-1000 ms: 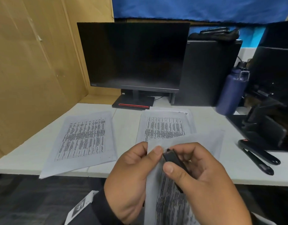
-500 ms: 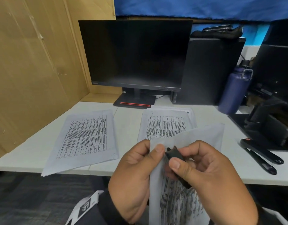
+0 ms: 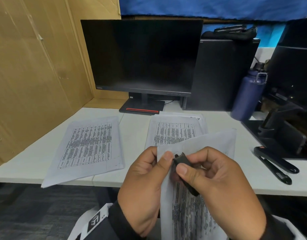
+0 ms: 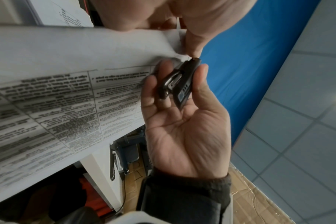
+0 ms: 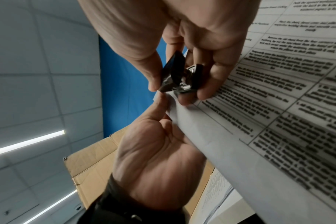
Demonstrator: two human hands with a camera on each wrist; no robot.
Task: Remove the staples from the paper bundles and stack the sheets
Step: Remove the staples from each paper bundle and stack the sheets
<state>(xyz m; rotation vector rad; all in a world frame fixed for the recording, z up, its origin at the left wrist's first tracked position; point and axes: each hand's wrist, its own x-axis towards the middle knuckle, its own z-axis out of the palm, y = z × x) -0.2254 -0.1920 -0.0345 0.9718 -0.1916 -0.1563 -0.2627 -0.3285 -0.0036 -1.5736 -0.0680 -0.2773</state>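
My left hand [image 3: 159, 158] pinches the top corner of a printed paper bundle [image 3: 189, 213] held in the air in front of the table edge. My right hand [image 3: 192, 161] grips a small black staple remover [image 3: 181, 161] between thumb and fingers, its tip against that corner beside my left thumb. The left wrist view shows the remover [image 4: 180, 81] with its metal jaws at the paper's [image 4: 67, 60] corner. In the right wrist view the remover [image 5: 178, 78] meets the bundle [image 5: 278, 106]. The staple itself is too small to make out.
On the white table [image 3: 137, 122] lie a sheet pile [image 3: 90, 146] at left and another pile [image 3: 175, 132] in the middle. A black stapler [image 3: 277, 165] lies at right. A monitor [image 3: 142, 56], computer tower [image 3: 223, 75] and blue bottle [image 3: 248, 94] stand behind. Cardboard [image 3: 37, 75] walls the left side.
Both hands keep their hold. The remover's tip stays at the bundle's top corner, and the hands and paper have only shifted slightly.
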